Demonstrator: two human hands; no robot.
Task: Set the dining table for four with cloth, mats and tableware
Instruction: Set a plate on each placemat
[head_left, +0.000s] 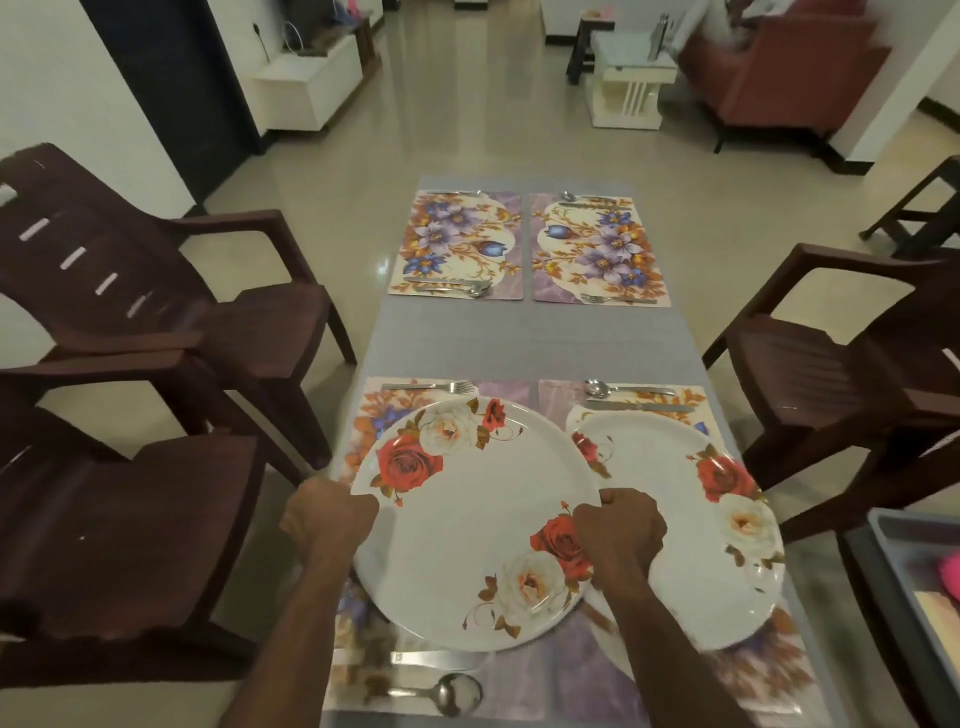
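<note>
Right now both hands grip one white plate (467, 530) printed with red and cream roses. The left hand (328, 512) curls over its left rim and the right hand (621, 535) curls over its right rim, fingers closed on the edge. The plate is over the near left floral mat (363, 431); whether it rests on the mat or is held just above it cannot be told. Just right of this plate, a second matching plate (727, 519) lies on the near right mat (561, 395), and the held plate's edge overlaps it.

Beyond the held plate, a fork (431, 386) lies along the mat's far edge. Nearer than the plate, a knife (436, 660) and a spoon (447, 693) lie at the mat's near edge. Beyond the second plate sit another spoon (618, 388) and knife (639, 407).

Farther off from the held plate, two more floral mats (457, 244) lie side by side at the far end of the grey cloth (519, 338), each with cutlery at its edges and no plate. Dark brown chairs (171, 291) stand to either side of the table. Right of the plates, a grey tray (914, 582) shows at the frame edge.
</note>
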